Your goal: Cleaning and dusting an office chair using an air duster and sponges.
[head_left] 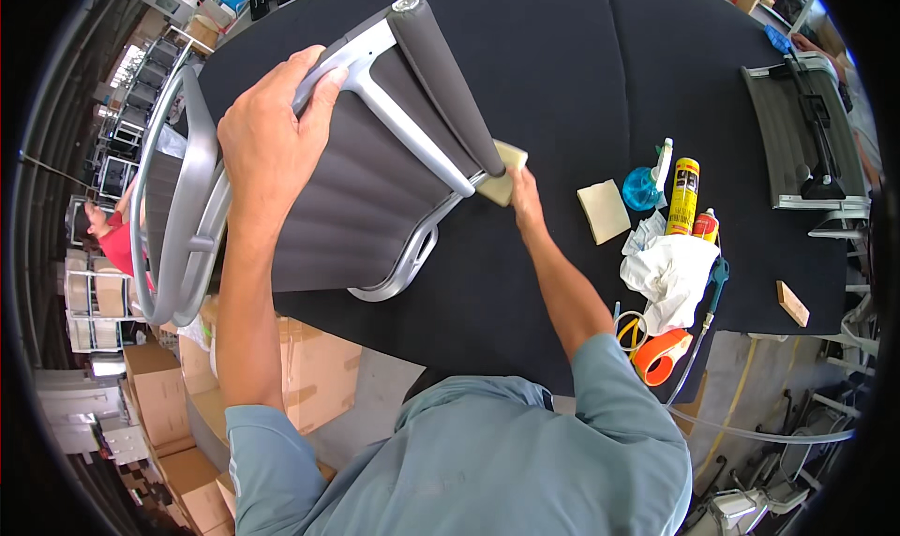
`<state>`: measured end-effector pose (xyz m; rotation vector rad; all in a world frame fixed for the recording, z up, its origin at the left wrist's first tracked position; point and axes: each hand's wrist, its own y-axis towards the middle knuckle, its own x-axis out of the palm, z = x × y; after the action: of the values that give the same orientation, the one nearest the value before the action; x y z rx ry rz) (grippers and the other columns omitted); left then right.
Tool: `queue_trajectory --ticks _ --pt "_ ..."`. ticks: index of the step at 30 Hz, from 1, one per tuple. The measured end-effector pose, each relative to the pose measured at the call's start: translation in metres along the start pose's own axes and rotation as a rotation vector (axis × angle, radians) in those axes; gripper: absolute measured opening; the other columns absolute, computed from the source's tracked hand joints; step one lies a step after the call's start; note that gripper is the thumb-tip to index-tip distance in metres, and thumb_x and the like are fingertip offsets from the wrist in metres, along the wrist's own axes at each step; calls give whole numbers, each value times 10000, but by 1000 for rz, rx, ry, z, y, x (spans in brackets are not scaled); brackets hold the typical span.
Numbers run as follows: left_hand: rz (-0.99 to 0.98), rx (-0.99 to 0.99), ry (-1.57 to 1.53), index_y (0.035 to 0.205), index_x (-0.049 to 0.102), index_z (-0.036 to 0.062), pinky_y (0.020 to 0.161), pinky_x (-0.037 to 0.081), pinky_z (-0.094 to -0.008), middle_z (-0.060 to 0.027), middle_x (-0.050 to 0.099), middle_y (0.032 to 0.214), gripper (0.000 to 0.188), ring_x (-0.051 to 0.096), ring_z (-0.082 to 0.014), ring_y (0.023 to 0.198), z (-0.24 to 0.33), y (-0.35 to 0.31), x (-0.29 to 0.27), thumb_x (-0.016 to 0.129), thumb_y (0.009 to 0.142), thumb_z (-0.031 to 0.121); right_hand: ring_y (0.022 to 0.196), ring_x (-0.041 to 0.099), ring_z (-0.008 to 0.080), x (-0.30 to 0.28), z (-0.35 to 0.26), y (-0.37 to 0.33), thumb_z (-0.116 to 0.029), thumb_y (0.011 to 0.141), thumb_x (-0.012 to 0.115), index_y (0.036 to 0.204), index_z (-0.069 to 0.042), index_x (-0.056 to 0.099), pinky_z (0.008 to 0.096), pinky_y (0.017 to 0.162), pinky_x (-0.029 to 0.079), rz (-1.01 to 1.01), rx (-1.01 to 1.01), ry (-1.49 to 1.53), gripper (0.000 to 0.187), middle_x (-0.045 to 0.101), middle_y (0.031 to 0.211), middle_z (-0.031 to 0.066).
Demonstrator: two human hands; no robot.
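A chair (366, 180) with a silver metal frame and dark grey ribbed upholstery lies on its side on the black-covered table (544, 58). My left hand (277, 124) is closed around the silver frame near the top, thumb pressed on the bar. A cream sponge-like block (509, 155) is held in my right hand (527, 199), at the far lower end of the dark padded roll, by the frame joint. Part of the block is hidden behind the chair, and so are some right fingers. The silver armrest loop (155, 199) stands out over the table's left side.
Right of my right hand lie a second cream block (605, 212), a blue spray bottle (643, 188), a yellow can (684, 199), a white cloth (667, 278), orange tape (662, 356) and an air gun (719, 278). Another chair part (806, 133) lies far right. Cardboard boxes (314, 372) stand left.
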<state>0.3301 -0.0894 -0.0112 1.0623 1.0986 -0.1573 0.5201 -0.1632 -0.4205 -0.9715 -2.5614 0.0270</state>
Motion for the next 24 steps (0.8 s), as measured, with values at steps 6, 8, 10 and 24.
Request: queue_trajectory --ticks 6,8,10,24 --pt "47 44 -44 1130 734 52 778 568 -370 -161 747 1017 306 738 -330 896 -5 -8 -1 740 918 272 936 602 107 39 -16 -60 -113 1009 561 1203 39 665 320 829 502 218 46 47 268 675 1081 39" --pt "45 42 -25 1123 735 51 765 569 -377 -157 747 1009 303 734 -336 880 -3 -5 1 737 917 273 988 601 134 64 -51 -73 -79 992 585 1205 38 661 318 886 491 282 -253 -22 255 636 1172 68" --pt "12 25 -14 1115 735 51 752 569 -383 -152 747 1000 299 730 -342 863 -3 -8 0 735 916 275 1079 588 212 97 -124 -71 -15 920 646 1232 15 660 346 961 468 247 -668 -136 314 592 1252 115" --pt "12 91 86 1137 724 56 697 568 -397 -90 757 952 330 723 -311 781 -8 -5 6 684 946 322 1097 532 316 22 -51 -32 23 707 702 1111 -131 753 457 972 435 -90 -981 -1124 436 584 1127 88"
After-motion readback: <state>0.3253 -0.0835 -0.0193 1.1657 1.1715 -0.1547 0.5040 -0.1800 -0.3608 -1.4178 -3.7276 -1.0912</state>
